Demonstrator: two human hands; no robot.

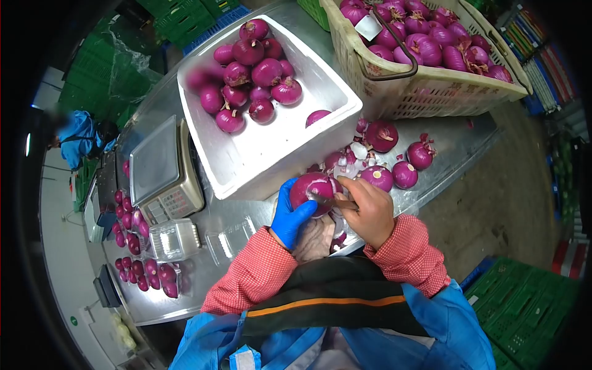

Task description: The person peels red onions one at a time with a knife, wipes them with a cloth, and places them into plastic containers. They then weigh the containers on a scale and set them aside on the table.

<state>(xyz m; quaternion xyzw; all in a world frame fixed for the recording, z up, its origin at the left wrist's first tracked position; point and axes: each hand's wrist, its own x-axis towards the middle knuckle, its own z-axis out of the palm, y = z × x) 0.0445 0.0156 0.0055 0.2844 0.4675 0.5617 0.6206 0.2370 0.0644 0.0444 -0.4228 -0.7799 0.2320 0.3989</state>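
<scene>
The left hand [291,216], in a blue glove, is wrapped around a round red-purple onion [311,184], fingers curled under it and thumb up its side. The onion is held just above the near table edge, slightly below the middle of the view. The bare right hand [370,213] is clenched on a small thin-bladed knife [336,201], whose blade lies across the onion's lower face.

Little writing can be read. A white paper tag [368,26] in the cream plastic lattice basket [431,92] at 1 o'clock is blank from here, the faint reddish lettering along the basket's rim is too small to read, and so is the keypad of the grey weighing scale [163,166] at 9 o'clock.

The white foam box [290,132] at 12 o'clock, partly filled with onions, has its near wall almost touching the held onion. At 2 o'clock, loose peeled onions [404,174] and peel scraps [357,151] crowd the steel table [459,145] between box, basket and edge. The table edge runs just beneath both hands. Bare steel shows at 8 o'clock beside the clear plastic trays [176,239]. Green plastic crates [524,302] stand on the floor at 4 o'clock.
</scene>
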